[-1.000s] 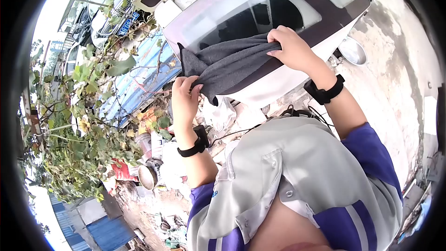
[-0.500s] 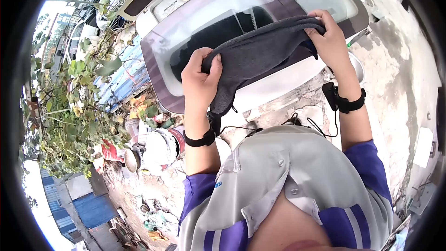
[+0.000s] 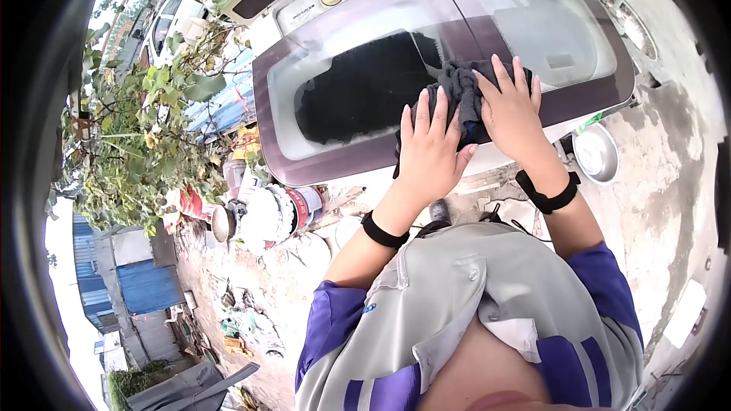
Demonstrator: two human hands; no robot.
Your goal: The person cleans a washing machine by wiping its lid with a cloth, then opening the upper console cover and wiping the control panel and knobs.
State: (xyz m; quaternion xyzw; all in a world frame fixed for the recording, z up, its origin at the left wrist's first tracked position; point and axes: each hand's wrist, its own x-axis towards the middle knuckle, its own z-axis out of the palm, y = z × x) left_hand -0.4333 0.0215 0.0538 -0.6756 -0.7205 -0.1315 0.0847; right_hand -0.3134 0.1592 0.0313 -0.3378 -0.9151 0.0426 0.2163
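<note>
Head: cloth (image 3: 461,95) at lid edge (image 3: 335,172)

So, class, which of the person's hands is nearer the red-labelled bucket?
Left: the left hand is up and right of the red-labelled bucket in the picture; the right hand is farther right.

- Outdoor yard, bright daylight, sky (image 3: 65,285) blown out white
- Pale rough ground (image 3: 628,217), dark stains right side
- Leafy vines (image 3: 133,171) along left
- White vehicle (image 3: 169,21) behind, upper left
- Grey shed (image 3: 158,332), blue panel (image 3: 148,287), lower left
- Scattered debris (image 3: 255,327), left
</note>
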